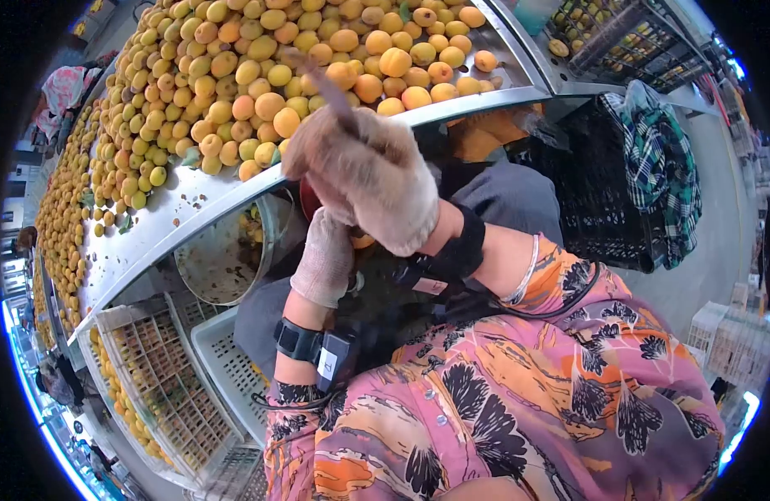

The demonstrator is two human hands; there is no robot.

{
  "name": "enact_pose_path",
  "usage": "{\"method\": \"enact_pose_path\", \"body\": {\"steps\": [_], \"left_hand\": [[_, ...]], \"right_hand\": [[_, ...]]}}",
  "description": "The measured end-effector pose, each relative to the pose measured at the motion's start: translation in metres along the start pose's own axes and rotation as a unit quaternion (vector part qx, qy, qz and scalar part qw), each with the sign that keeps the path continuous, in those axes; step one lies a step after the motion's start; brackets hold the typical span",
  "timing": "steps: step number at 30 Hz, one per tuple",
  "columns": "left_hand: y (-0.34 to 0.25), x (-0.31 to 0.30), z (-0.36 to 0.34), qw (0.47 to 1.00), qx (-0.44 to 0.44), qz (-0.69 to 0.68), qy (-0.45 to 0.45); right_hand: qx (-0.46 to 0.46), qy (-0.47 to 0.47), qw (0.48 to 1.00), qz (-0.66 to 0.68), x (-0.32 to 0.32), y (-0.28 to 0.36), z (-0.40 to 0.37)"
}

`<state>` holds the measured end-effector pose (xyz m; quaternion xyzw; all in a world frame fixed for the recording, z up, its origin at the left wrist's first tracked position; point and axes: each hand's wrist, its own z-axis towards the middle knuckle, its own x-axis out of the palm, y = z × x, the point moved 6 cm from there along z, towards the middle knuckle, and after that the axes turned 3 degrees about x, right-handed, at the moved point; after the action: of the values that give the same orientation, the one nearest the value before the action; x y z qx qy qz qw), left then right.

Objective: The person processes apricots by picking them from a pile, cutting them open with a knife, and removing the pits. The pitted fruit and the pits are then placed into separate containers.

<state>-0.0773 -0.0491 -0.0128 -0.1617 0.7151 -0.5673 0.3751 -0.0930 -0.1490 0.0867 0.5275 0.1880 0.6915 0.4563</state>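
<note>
My right hand [372,175], in a pale, brown-stained glove, is raised over the front rim of a metal table. Its fingers look curled, though motion blurs them. A narrow brownish thing [331,90], too smeared to name, sticks out above it towards the apricots [268,104] piled on the table. Just below, my left hand [322,259] wears a whitish knit glove, its fingers hidden behind the right hand. Part of something red [310,200] shows beside both hands. A bit of orange [364,241] is visible beneath the right hand.
The metal table's rim [184,230] runs across in front of me. Under it stand a round bucket [222,263], a white crate [222,355] and a lattice crate [164,376] with apricots. A black crate [590,192] with a plaid cloth [661,167] is at right.
</note>
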Motion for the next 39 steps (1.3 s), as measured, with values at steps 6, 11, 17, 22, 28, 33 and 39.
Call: {"method": "enact_pose_path", "body": {"steps": [6, 11, 17, 22, 28, 33, 39], "left_hand": [[-0.039, -0.006, -0.007, 0.991, 0.017, 0.129, 0.021], [0.012, -0.001, -0.004, 0.955, -0.140, -0.257, 0.057], [-0.008, 0.002, 0.002, 0.955, -0.088, -0.282, -0.018], [0.016, -0.009, -0.004, 0.897, -0.250, -0.355, -0.084], [0.060, -0.018, 0.002, 0.971, -0.196, -0.084, -0.108], [0.072, -0.021, 0.017, 0.957, -0.161, 0.226, -0.088], [0.147, 0.010, 0.050, 0.894, -0.202, 0.394, 0.069]], "right_hand": [[0.183, -0.138, 0.967, 0.115, -0.049, -0.033, 0.014], [0.239, -0.244, 0.917, 0.206, -0.067, -0.043, 0.014], [0.284, -0.251, 0.871, 0.313, -0.070, -0.068, 0.009], [0.250, -0.236, 0.879, 0.332, -0.082, -0.059, 0.020], [0.053, -0.067, 0.979, 0.183, -0.113, -0.020, 0.063], [0.095, -0.225, 0.966, 0.083, -0.101, 0.026, 0.072], [0.086, -0.211, 0.963, 0.142, -0.131, 0.029, 0.075]]}}
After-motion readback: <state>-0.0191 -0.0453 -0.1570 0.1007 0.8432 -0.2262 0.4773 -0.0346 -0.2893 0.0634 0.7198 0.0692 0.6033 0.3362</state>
